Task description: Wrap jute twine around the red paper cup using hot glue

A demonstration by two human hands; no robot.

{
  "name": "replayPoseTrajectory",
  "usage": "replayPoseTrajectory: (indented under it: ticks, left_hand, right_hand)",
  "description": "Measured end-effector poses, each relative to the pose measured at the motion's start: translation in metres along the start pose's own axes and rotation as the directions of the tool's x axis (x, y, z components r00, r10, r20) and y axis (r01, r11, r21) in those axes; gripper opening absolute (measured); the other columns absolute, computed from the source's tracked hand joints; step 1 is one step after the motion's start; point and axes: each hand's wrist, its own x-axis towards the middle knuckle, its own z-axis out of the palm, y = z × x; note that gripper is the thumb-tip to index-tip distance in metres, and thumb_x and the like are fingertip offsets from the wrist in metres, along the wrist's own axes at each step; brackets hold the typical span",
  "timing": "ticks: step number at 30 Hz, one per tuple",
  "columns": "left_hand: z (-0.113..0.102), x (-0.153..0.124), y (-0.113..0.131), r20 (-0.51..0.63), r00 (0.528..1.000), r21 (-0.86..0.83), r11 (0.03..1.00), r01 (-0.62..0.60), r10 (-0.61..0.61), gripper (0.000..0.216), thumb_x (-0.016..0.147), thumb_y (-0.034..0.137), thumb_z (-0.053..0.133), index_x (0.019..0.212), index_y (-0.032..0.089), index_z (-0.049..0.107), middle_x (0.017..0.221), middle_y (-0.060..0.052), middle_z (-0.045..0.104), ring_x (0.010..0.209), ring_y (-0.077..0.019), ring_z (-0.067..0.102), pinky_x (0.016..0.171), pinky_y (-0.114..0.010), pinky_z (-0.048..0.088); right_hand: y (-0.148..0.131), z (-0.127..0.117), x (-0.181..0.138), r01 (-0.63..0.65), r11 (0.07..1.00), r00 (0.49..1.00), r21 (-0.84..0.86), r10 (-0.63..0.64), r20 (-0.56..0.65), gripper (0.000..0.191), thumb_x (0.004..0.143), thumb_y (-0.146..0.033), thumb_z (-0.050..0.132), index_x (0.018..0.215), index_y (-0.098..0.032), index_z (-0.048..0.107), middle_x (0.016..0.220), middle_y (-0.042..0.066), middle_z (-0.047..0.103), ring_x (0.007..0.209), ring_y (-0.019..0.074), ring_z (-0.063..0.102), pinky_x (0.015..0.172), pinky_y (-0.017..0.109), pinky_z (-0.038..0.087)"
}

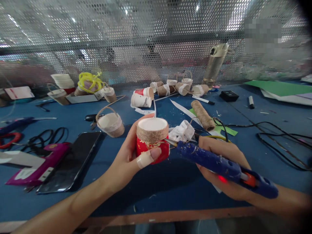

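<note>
My left hand is wrapped round a red paper cup, with a bandage on the thumb. Twine winds round the cup's upper part, below the white top; the lower red part is bare. A blue hot glue gun is gripped in my right hand, its metal nozzle at the cup's right side, near the lower edge of the twine. Whether the nozzle touches the cup I cannot tell. Behind the glue gun lies a spool of twine, beside crumpled white paper.
A small twine-covered basket stands left of the cup. Further left lie a phone, a purple packet and red-handled scissors. Paper cups, several small baskets and a bottle stand along the mesh. Black cable loops at right.
</note>
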Motion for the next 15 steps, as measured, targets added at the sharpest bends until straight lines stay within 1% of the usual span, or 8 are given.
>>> replayPoseTrajectory:
  ticks: [3, 5, 7, 10, 14, 15]
  left_hand:
    - [0.0005, 0.0000, 0.0006, -0.048, 0.999, -0.025, 1.000, 0.011, -0.012, 0.081, 0.082, 0.037, 0.088, 0.155, 0.035, 0.053, 0.139, -0.006, 0.071, 0.123, -0.0333, 0.068, 0.096, -0.039, 0.064]
    - [0.0014, -0.0001, 0.0011, -0.083, 0.997, -0.039, 0.999, 0.001, -0.004, 0.078, 0.080, 0.037, 0.090, 0.150, 0.035, 0.056, 0.136, -0.005, 0.071, 0.120, -0.0323, 0.070, 0.093, -0.038, 0.065]
    - [0.0018, -0.0003, 0.0013, -0.095, 0.995, -0.051, 0.999, 0.001, -0.006, 0.072, 0.079, 0.038, 0.090, 0.144, 0.035, 0.060, 0.132, -0.004, 0.072, 0.115, -0.0304, 0.070, 0.089, -0.036, 0.065]
    - [0.0003, -0.0001, 0.0001, -0.063, 0.998, -0.040, 0.999, 0.021, -0.023, 0.066, 0.082, 0.038, 0.088, 0.141, 0.034, 0.060, 0.132, -0.004, 0.072, 0.114, -0.0286, 0.071, 0.087, -0.033, 0.065]
    - [-0.0026, 0.0010, -0.0027, 0.005, 1.000, 0.006, 1.000, -0.007, 0.007, 0.064, 0.085, 0.034, 0.087, 0.143, 0.036, 0.060, 0.133, -0.003, 0.073, 0.117, -0.0257, 0.071, 0.094, -0.030, 0.062]
    - [-0.0027, 0.0013, -0.0030, 0.000, 1.000, 0.002, 1.000, -0.012, 0.012, 0.064, 0.084, 0.034, 0.088, 0.142, 0.036, 0.060, 0.132, -0.003, 0.073, 0.117, -0.0258, 0.071, 0.095, -0.030, 0.062]
  right_hand:
    - [-0.0003, -0.0005, 0.0017, -0.033, 0.999, 0.999, 0.005, 0.033, -0.013, 0.024, 0.087, -0.012, 0.062, 0.075, -0.025, 0.046, 0.067, -0.005, 0.048, 0.057, 0.0132, 0.044, 0.055, 0.031, 0.035]
    - [0.0002, -0.0003, 0.0020, -0.045, 0.999, 0.999, 0.011, 0.045, -0.026, 0.024, 0.087, -0.012, 0.064, 0.076, -0.025, 0.046, 0.066, -0.005, 0.047, 0.056, 0.0128, 0.042, 0.054, 0.031, 0.034]
    - [0.0011, 0.0002, 0.0014, -0.039, 0.999, 0.999, 0.023, 0.040, -0.026, 0.026, 0.086, -0.010, 0.064, 0.076, -0.025, 0.045, 0.067, -0.006, 0.046, 0.056, 0.0122, 0.041, 0.054, 0.030, 0.034]
    - [0.0022, 0.0008, -0.0003, -0.016, 0.999, 1.000, 0.029, 0.017, -0.013, 0.028, 0.086, -0.007, 0.064, 0.076, -0.025, 0.044, 0.067, -0.006, 0.045, 0.057, 0.0115, 0.041, 0.055, 0.030, 0.034]
    - [0.0019, 0.0011, -0.0006, 0.000, 0.998, 1.000, 0.057, -0.001, 0.019, 0.028, 0.085, -0.005, 0.063, 0.077, -0.024, 0.044, 0.068, -0.007, 0.048, 0.057, 0.0112, 0.042, 0.055, 0.029, 0.034]
    - [0.0016, 0.0011, -0.0001, -0.001, 0.998, 1.000, 0.064, 0.000, 0.020, 0.028, 0.085, -0.005, 0.063, 0.077, -0.024, 0.045, 0.068, -0.007, 0.048, 0.057, 0.0110, 0.042, 0.055, 0.029, 0.034]
